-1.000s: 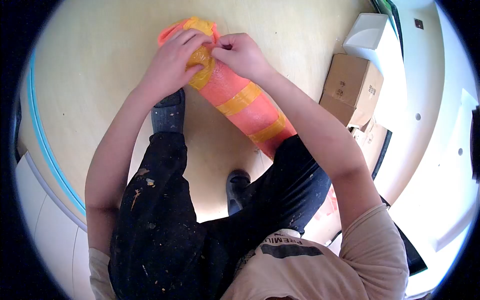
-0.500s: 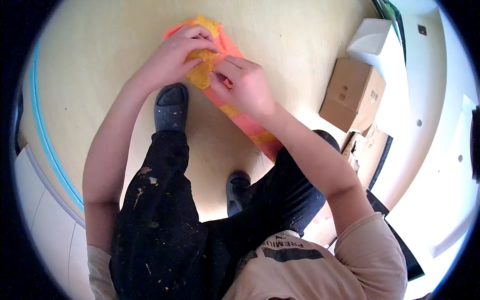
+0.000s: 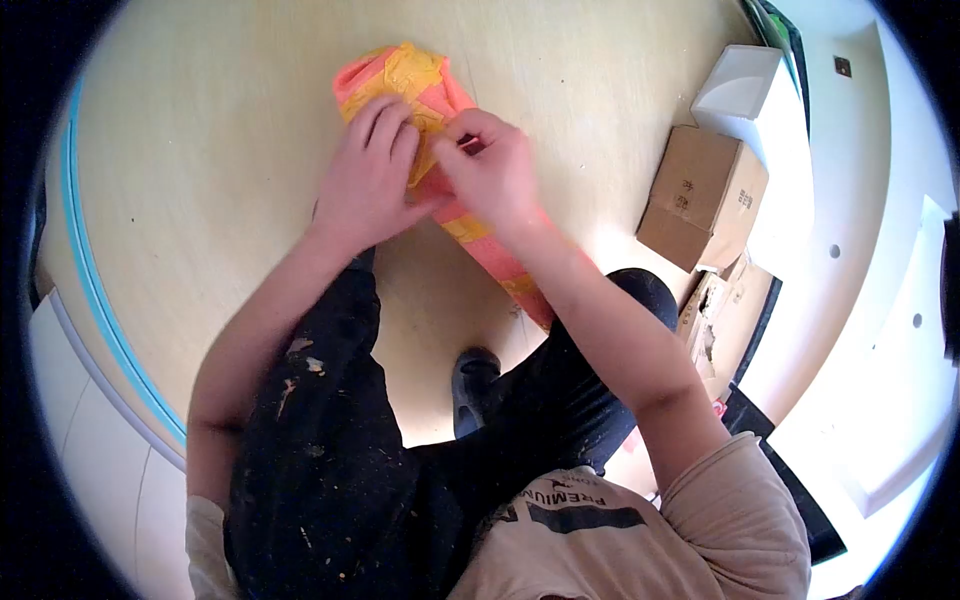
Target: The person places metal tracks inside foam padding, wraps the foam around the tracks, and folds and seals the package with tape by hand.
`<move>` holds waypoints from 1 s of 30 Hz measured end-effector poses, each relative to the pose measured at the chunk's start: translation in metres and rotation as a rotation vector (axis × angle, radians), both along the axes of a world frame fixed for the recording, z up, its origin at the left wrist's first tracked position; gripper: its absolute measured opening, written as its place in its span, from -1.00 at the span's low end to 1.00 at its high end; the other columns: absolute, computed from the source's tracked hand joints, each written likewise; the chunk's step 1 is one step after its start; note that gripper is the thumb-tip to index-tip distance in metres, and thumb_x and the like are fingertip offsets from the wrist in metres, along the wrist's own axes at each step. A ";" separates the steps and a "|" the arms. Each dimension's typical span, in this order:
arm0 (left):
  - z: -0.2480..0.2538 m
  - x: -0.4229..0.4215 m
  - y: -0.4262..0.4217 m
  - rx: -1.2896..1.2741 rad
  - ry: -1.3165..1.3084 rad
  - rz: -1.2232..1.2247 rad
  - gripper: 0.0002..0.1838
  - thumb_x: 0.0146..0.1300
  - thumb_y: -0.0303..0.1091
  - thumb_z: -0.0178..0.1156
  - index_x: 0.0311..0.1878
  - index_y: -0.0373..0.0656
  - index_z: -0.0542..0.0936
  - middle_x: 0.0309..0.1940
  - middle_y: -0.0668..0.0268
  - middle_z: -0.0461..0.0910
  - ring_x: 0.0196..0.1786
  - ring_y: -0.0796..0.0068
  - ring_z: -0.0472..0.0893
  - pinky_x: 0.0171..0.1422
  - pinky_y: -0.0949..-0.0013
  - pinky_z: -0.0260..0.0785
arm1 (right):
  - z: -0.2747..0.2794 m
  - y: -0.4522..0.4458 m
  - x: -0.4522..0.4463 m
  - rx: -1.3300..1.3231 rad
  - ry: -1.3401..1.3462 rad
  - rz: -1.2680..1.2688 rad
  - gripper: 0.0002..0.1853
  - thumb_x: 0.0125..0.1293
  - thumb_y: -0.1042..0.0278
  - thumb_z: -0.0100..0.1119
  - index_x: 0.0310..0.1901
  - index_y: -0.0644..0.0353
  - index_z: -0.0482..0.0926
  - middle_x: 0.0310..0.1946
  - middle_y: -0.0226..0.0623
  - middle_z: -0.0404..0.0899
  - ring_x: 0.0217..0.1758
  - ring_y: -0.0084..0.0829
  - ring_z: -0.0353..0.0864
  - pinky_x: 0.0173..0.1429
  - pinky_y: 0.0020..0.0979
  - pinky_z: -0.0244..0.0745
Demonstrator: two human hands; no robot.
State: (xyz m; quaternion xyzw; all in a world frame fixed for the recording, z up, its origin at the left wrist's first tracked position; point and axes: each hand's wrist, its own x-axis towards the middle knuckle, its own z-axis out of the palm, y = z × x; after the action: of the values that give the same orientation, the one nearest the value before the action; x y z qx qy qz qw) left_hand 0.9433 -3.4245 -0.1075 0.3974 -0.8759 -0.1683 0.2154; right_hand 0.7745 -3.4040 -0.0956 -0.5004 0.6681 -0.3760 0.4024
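Observation:
A long pink-orange bundle (image 3: 465,232) with crinkled yellow patches and bands lies slanting across the floor, its near end beside my right knee. My left hand (image 3: 370,185) rests against its upper part with the fingers stretched out and slightly bent, holding nothing that shows. Close to it, my right hand (image 3: 490,165) has thumb and fingers drawn together in a pinch over the bundle's side. Whatever sits in that pinch is hidden and slightly blurred.
Below the bundle are my legs in paint-spotted black trousers (image 3: 310,450) and a dark shoe (image 3: 474,390). Cardboard boxes (image 3: 690,190) and a white box (image 3: 738,85) stand at right on the pale floor (image 3: 220,120). A blue strip (image 3: 85,260) edges the left.
My left hand has moved down toward me, off the bundle's top, and its fingers have straightened. My right hand has shifted slightly and stays pinched at the bundle.

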 end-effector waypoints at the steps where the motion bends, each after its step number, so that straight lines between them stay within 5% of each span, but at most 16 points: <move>1: -0.006 -0.004 0.006 -0.115 -0.042 0.092 -0.57 0.05 -0.22 0.43 -0.07 -0.29 0.60 0.07 0.18 0.52 0.36 0.10 0.43 0.39 0.00 0.35 | 0.004 0.000 0.004 -0.145 0.069 0.074 -0.82 0.17 0.39 0.43 -0.43 0.29 0.63 -0.45 -0.10 0.65 -0.40 -0.19 0.69 -0.26 -0.27 0.62; 5: -0.009 -0.010 0.000 0.043 -0.061 0.167 -0.63 0.08 -0.19 0.41 -0.12 -0.24 0.66 -0.05 0.22 0.51 0.19 0.19 0.49 0.29 0.07 0.36 | 0.012 -0.008 0.003 -0.283 0.255 0.219 -0.87 0.17 0.45 0.37 -0.45 0.29 0.63 -0.39 -0.09 0.65 -0.34 -0.18 0.69 -0.22 -0.28 0.63; 7: -0.011 -0.009 -0.011 0.057 -0.095 0.125 -0.72 0.14 -0.19 0.39 -0.19 -0.18 0.71 -0.14 0.27 0.52 0.06 0.23 0.52 0.20 0.15 0.35 | 0.013 -0.014 -0.013 -0.550 0.490 0.344 -0.85 0.36 0.45 0.31 -0.35 0.34 0.67 -0.37 -0.26 0.72 -0.36 -0.53 0.71 -0.25 -0.41 0.64; 8: -0.014 -0.009 -0.012 0.058 -0.095 0.126 -0.72 0.14 -0.19 0.39 -0.19 -0.18 0.71 -0.14 0.27 0.52 0.06 0.23 0.52 0.20 0.15 0.35 | 0.019 -0.017 -0.018 -0.549 0.490 0.345 -0.85 0.36 0.45 0.31 -0.35 0.34 0.67 -0.37 -0.26 0.72 -0.36 -0.53 0.71 -0.25 -0.41 0.64; 10: -0.021 -0.011 -0.012 -0.018 0.027 0.150 -0.80 0.20 -0.21 0.35 -0.27 -0.14 0.72 -0.19 0.31 0.53 0.02 0.26 0.54 0.19 0.14 0.34 | 0.032 -0.024 -0.026 0.033 0.134 -0.040 -0.76 0.45 0.38 0.23 -0.32 0.39 0.70 -0.32 -0.22 0.76 -0.32 -0.49 0.76 -0.20 -0.40 0.69; 14: -0.020 -0.009 -0.014 -0.023 0.037 0.133 -0.81 0.24 -0.23 0.32 -0.26 -0.17 0.72 -0.20 0.33 0.53 0.00 0.28 0.54 0.17 0.13 0.35 | 0.000 -0.022 -0.026 0.477 -0.228 0.069 -0.72 0.49 0.35 0.19 -0.20 0.46 0.72 -0.33 -0.18 0.77 -0.33 -0.43 0.77 -0.18 -0.42 0.72; 23: -0.030 -0.008 -0.009 -0.027 0.176 0.137 -0.83 0.15 -0.32 0.39 -0.26 -0.19 0.69 -0.18 0.33 0.54 -0.04 0.28 0.57 0.15 0.17 0.36 | -0.011 -0.025 -0.005 0.474 -0.425 -0.190 -0.83 0.37 0.46 0.33 -0.23 0.46 0.71 -0.39 -0.21 0.74 -0.41 -0.48 0.72 -0.27 -0.46 0.68; 30: -0.027 -0.008 -0.005 -0.044 0.228 0.146 -0.82 0.09 -0.36 0.43 -0.26 -0.20 0.68 -0.18 0.33 0.54 -0.05 0.26 0.57 0.15 0.17 0.37 | -0.020 -0.031 -0.003 0.458 -0.377 -0.155 -0.86 0.30 0.48 0.36 -0.29 0.42 0.71 -0.46 -0.25 0.72 -0.42 -0.49 0.69 -0.30 -0.45 0.63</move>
State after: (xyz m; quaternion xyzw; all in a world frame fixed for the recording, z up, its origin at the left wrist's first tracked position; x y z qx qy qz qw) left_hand 0.9357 -3.4297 -0.1347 0.4336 -0.8180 -0.1771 0.3338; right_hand 0.7719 -3.4347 -0.1154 -0.2657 0.6850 -0.3315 0.5919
